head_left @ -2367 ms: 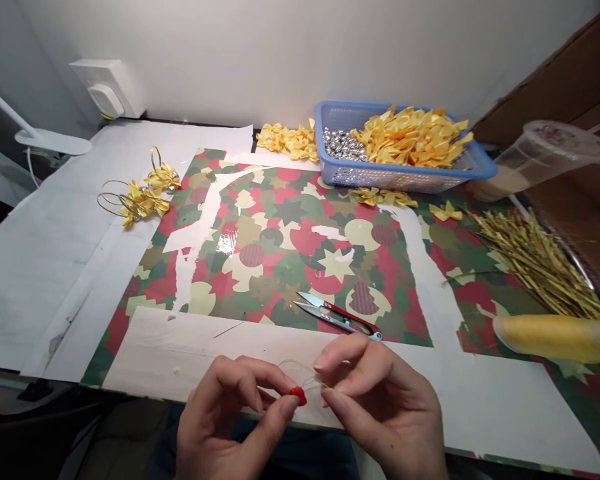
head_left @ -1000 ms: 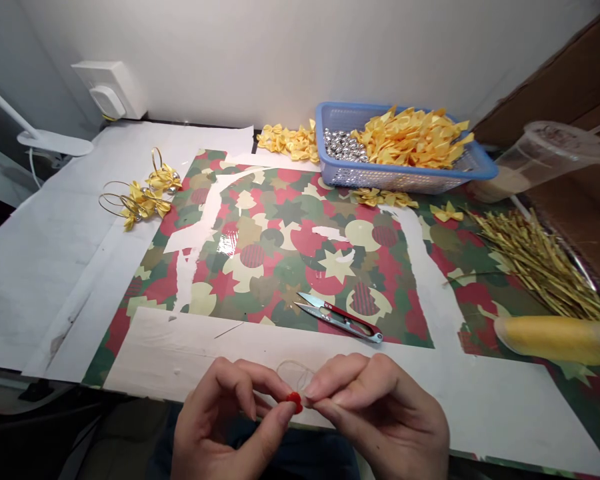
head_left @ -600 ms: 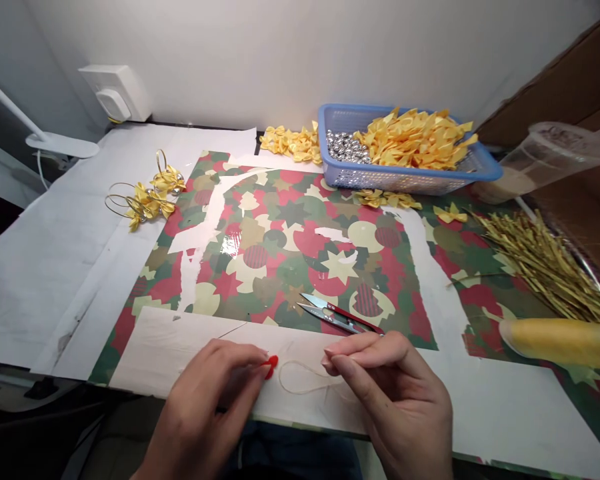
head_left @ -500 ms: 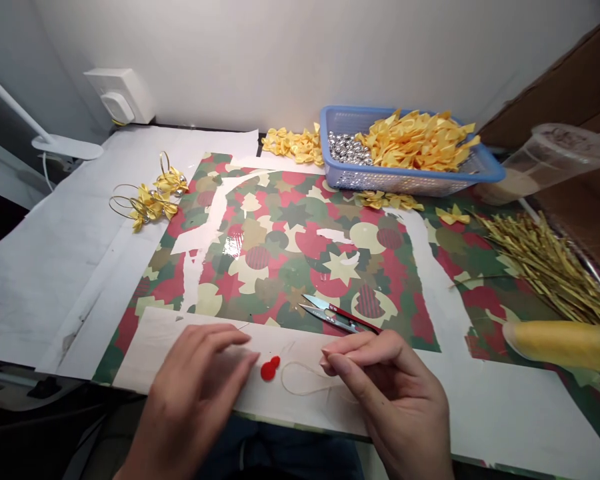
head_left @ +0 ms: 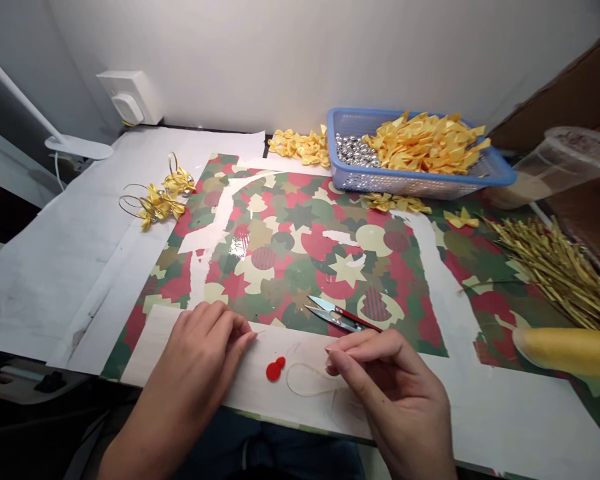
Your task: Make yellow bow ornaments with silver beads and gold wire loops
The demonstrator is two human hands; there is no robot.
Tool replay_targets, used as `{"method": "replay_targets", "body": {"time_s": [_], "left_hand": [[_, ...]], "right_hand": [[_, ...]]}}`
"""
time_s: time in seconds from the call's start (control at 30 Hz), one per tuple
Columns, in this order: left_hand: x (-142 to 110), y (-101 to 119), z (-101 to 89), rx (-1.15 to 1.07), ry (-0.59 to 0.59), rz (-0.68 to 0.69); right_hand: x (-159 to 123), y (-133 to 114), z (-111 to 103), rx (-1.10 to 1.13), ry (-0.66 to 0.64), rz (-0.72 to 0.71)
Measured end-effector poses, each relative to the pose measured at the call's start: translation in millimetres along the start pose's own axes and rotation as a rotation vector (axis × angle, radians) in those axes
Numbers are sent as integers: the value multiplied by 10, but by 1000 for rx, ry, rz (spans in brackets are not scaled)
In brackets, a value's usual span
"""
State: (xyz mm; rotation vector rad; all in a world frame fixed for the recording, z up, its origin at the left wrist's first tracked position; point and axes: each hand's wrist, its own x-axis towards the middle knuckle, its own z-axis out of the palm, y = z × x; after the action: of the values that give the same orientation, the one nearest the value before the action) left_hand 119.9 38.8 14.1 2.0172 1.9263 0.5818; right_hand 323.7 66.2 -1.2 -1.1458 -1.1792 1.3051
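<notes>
Now the red piece (head_left: 274,371) is lying free on the white paper (head_left: 490,413), nearer the person than the scissors (head_left: 347,314) and left of their blade tips; a second ago the left hand was pinching it. Its long axis is running slantwise, the big round end pointing toward the person and leftward, the small end pointing away and rightward, roughly toward the scissors' side.

The thread (head_left: 305,395) is forming a loop just beside it, on the near side of the scissors, running in under the right hand (head_left: 331,359). That hand is pressing its fingertips together; what they are gripping is too hidden to tell. The left hand (head_left: 253,336), having let go of the red piece, is now pinching a needle (head_left: 261,332) to the left of the scissors, one end showing.

Beyond the scissors, the patterned sheet (head_left: 300,270) is spreading out, and a blue basket (head_left: 400,183) is holding yellow bows (head_left: 425,143) and silver beads (head_left: 357,152).
</notes>
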Motion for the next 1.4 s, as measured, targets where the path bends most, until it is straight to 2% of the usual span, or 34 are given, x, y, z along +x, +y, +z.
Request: {"method": "replay_targets", "body": {"time_s": [0.23,0.33,0.43,0.53,0.73,0.93,1.1,1.2,1.4], "left_hand": [[77,358,72,-348,6,-4],[92,472,140,-508,-21,-34],[78,512,202,-623,-70,-72],[58,518,232,-694,-125,-101],[52,540,235,-733,-116,-125],[38,543,212,-657,-86,-54],[-38,437,215,-241,74,1],[-78,378,239,-77,37,46],[-95,348,309,-22,38,58]], "right_hand": [[-15,16,71,38,37,76],[-13,54,76,72,-49,8],[17,51,56,76,-115,-63],[61,-5,31,35,-145,-66],[101,-81,15,23,-178,-50],[79,-72,29,67,-165,-40],[48,-10,1,141,-64,29],[29,14,-14,153,-11,70],[25,15,-12,92,41,98]]}}
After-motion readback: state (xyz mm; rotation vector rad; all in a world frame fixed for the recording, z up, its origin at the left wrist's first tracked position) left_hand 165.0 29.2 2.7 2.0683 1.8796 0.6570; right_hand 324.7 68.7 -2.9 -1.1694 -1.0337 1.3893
